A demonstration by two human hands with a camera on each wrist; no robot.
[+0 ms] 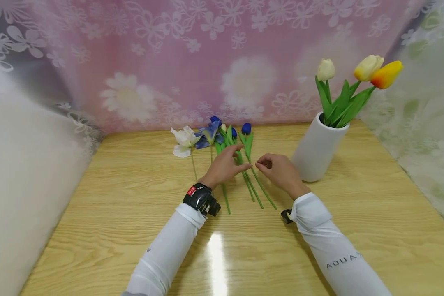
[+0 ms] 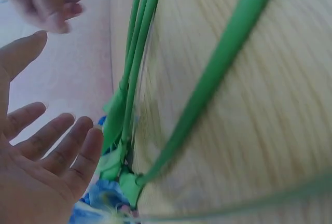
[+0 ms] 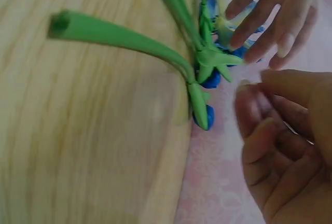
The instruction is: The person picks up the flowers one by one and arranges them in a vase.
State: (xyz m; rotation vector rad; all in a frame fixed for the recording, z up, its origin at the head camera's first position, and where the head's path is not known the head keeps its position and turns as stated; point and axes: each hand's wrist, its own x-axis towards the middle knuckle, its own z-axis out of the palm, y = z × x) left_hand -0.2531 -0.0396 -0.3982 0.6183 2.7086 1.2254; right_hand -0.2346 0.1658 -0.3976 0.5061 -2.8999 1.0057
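Several artificial flowers lie side by side on the table: a blue tulip (image 1: 246, 129) on the right, other blue tulips beside it, a ruffled blue flower (image 1: 209, 135) and a white flower (image 1: 183, 139) at the left. Above their green stems hovers my left hand (image 1: 223, 167), its fingers spread and holding nothing; it partly hides the bunch. My right hand (image 1: 281, 170) is just right of the rightmost stem (image 3: 124, 38), fingers loosely curled, thumb near the index finger, nothing visible between them. The hands are apart, fingertips facing each other.
At the right, close to my right hand, stands a white vase (image 1: 314, 150) holding a white tulip (image 1: 326, 70), a cream tulip and a yellow-orange tulip (image 1: 387, 75). A pink floral cloth (image 1: 192, 82) hangs behind the wooden table (image 1: 133, 230).
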